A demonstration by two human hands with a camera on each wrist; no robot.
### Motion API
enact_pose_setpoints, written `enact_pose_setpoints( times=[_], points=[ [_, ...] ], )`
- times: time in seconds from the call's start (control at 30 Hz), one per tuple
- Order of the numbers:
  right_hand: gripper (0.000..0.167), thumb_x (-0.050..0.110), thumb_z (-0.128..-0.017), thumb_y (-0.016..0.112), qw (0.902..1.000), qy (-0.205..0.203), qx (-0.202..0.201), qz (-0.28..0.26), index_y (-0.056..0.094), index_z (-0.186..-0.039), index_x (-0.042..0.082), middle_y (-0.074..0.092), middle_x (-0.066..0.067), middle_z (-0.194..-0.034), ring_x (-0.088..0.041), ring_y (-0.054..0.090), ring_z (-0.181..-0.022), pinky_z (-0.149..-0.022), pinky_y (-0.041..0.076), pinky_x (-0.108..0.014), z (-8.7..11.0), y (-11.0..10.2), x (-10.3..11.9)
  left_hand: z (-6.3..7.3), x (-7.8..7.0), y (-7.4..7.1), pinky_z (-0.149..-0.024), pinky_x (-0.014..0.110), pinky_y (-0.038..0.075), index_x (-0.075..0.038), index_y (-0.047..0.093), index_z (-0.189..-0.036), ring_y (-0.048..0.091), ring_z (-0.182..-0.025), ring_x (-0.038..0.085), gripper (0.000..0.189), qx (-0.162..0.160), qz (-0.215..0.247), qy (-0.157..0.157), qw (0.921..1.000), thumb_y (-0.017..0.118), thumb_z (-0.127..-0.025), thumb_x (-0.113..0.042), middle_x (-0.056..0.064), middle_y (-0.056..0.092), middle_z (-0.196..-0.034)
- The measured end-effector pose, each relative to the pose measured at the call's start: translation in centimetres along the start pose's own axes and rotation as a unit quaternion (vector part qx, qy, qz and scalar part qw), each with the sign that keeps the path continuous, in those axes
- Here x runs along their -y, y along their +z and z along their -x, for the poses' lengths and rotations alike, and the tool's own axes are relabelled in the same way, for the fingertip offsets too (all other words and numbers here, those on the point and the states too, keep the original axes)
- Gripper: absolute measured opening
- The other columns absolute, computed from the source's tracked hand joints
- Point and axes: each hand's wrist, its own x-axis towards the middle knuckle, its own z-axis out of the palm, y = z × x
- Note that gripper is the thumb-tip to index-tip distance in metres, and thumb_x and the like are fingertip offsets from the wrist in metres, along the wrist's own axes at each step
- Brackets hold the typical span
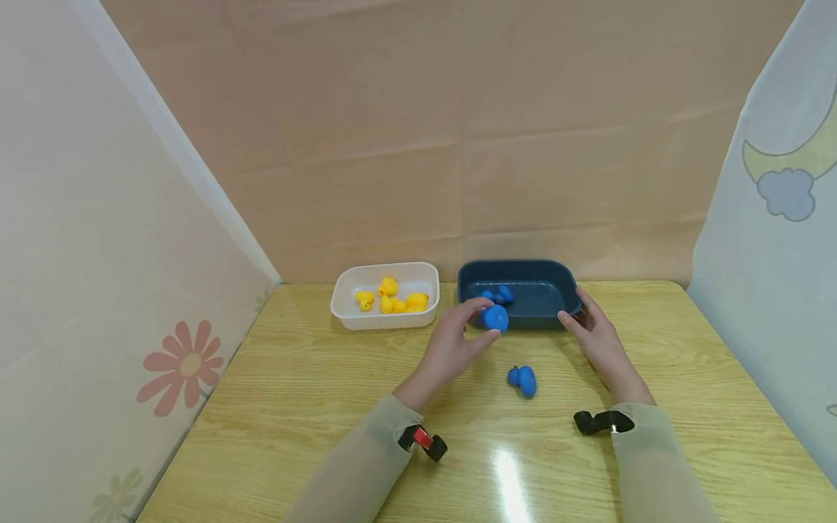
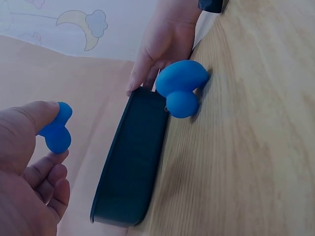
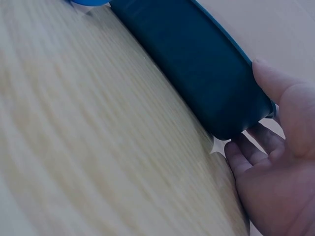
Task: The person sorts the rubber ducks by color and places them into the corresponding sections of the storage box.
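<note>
My left hand (image 1: 451, 345) pinches a blue toy duck (image 1: 495, 318) between thumb and fingers, above the front left edge of a dark blue bin (image 1: 543, 322). In the left wrist view the held duck (image 2: 59, 140) appears apart from that bin. At the bin's right end is my right hand (image 1: 599, 345); in the right wrist view its thumb lies on the rim and its fingers touch the end wall (image 3: 236, 118). Inside the bin, at the left, lie blue toy ducks (image 1: 504, 294), partly hidden by the held one. Another blue duck (image 1: 526, 380) lies on the table between my forearms.
A white bin (image 1: 386, 323) holding several yellow toy ducks (image 1: 389, 285) stands left of the dark one. Both are at the back of the wood-grain table (image 1: 294, 407), near a tan cloth backdrop (image 1: 458, 145). Patterned cloth walls (image 1: 752, 290) flank the table.
</note>
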Motion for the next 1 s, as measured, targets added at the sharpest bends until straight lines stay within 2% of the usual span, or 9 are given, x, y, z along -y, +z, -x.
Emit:
enact_pose_setpoints(
  times=[0.1, 0.2, 0.3, 0.47, 0.7, 1.0],
  points=[
    [0.099, 0.059, -0.109, 0.062, 1.0, -0.002, -0.001, -0.001, -0.002, -0.179, 0.027, 0.005, -0.017, -0.183, -0.047, 0.014, -0.166, -0.128, 0.024, -0.068, 0.1, 0.0, 0.1, -0.7, 0.1, 0.2, -0.097, 0.034, 0.057, -0.02, 0.067, -0.146, 0.064, -0.121, 0.023, 0.048, -0.012, -0.018, 0.003, 0.9998, 0.084, -0.102, -0.028, 0.0, 0.073, -0.136],
    [0.099, 0.057, -0.11, 0.062, 1.0, -0.003, 0.0, -0.004, -0.002, -0.179, 0.028, 0.004, -0.018, -0.183, -0.048, 0.013, -0.166, -0.128, 0.023, -0.068, 0.2, 0.1, 0.2, -1.4, 0.3, 0.5, -0.103, 0.036, 0.054, -0.019, 0.067, -0.145, 0.065, -0.122, 0.025, 0.047, -0.019, -0.031, 0.002, 0.9993, 0.084, -0.103, -0.029, 0.001, 0.074, -0.136],
    [0.096, 0.054, -0.112, 0.061, 1.0, 0.001, 0.002, -0.005, -0.002, -0.179, 0.029, 0.004, -0.017, -0.183, -0.047, 0.013, -0.166, -0.128, 0.023, -0.068, 0.2, 0.1, 0.2, -2.0, 0.6, 0.8, -0.102, 0.037, 0.053, -0.019, 0.068, -0.144, 0.065, -0.119, 0.024, 0.046, -0.023, -0.044, -0.006, 0.9988, 0.084, -0.102, -0.03, 0.001, 0.074, -0.133],
    [0.093, 0.05, -0.113, 0.06, 1.0, 0.004, 0.004, -0.006, -0.003, -0.179, 0.03, 0.003, -0.018, -0.183, -0.048, 0.012, -0.166, -0.129, 0.023, -0.068, 0.1, 0.1, 0.1, -2.8, 0.9, 1.4, -0.096, 0.035, 0.053, -0.02, 0.068, -0.145, 0.062, -0.115, 0.02, 0.047, -0.028, -0.057, -0.029, 0.9976, 0.083, -0.103, -0.033, 0.0, 0.075, -0.131],
    [0.09, 0.045, -0.115, 0.059, 1.0, 0.003, 0.004, -0.005, -0.003, -0.179, 0.028, 0.003, -0.019, -0.183, -0.049, 0.012, -0.165, -0.129, 0.022, -0.068, -0.2, 0.1, -0.1, -3.7, 1.0, 2.2, -0.098, 0.039, 0.054, -0.024, 0.066, -0.149, 0.06, -0.122, 0.022, 0.048, -0.024, -0.063, -0.065, 0.9956, 0.08, -0.105, -0.036, -0.001, 0.073, -0.139],
    [0.096, 0.055, -0.111, 0.061, 1.0, 0.0, 0.006, -0.007, -0.003, -0.179, 0.029, 0.002, -0.018, -0.183, -0.048, 0.012, -0.166, -0.129, 0.023, -0.068, 0.0, 0.2, 0.0, -4.9, 1.6, 3.4, -0.101, 0.039, 0.055, -0.026, 0.064, -0.151, 0.06, -0.125, 0.025, 0.049, -0.024, -0.108, -0.095, 0.9894, 0.077, -0.106, -0.039, -0.004, 0.071, -0.145]
  ],
)
